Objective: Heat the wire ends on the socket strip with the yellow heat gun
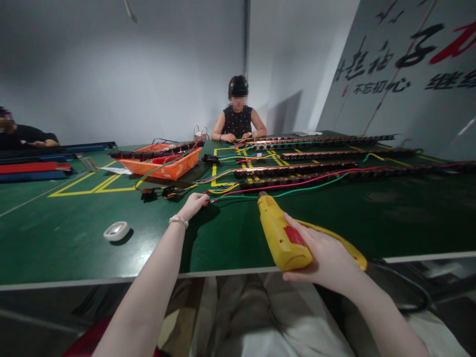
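My right hand (327, 258) grips a yellow heat gun (279, 232) with a red switch, its nozzle pointing away toward a bundle of coloured wires (238, 191) on the green table (74, 233). My left hand (195, 203) reaches forward and pinches the near ends of those red and green wires, a bead bracelet on its wrist. The wires run back to long dark strips with copper contacts (297, 171) lying across the table.
A roll of white tape (116, 230) lies to the left. An orange tray (163, 163) with strips and wires stands farther back. One person sits across the table, and another person's arm rests at far left. The table's front edge runs just below my hands.
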Tool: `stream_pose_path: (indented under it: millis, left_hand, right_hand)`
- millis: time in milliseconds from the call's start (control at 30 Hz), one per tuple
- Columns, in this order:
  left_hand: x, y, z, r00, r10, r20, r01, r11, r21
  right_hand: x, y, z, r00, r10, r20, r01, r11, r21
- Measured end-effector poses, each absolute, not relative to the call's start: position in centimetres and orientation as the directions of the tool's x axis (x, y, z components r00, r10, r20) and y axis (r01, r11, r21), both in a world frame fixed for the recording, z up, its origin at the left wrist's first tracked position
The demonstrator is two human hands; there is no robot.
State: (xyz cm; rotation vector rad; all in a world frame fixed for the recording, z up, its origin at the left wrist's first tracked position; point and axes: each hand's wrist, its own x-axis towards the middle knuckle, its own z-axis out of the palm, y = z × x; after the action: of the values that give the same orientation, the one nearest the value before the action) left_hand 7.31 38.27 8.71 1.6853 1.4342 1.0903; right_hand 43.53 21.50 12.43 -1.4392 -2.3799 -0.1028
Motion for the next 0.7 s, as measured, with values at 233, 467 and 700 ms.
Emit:
stream_pose_path:
  millis: [233, 467, 700]
  left_hand:
    - [7.3, 38.7, 8.5, 0.040, 0.982, 0.184, 0.322, -0.187, 0.928]
    - [7.1, 38.4, 8.7, 0.018, 0.984, 0.177, 0.324, -0.173, 0.930]
    - [7.4, 38.1, 9.2, -0.037, 0.990, 0.134, 0.309, -0.117, 0.944]
  right_hand:
    - [43.4, 21.5, 12.7, -0.428, 0.854, 0.296, 0.860, 0.485, -0.158]
    - [38.9, 20.9, 12.2, -0.482, 0.804, 0.349, 0.808, 0.562, -0.178]
    - [33.4, 20.8, 12.1, -0.538, 0.771, 0.342, 0.769, 0.615, -0.175]
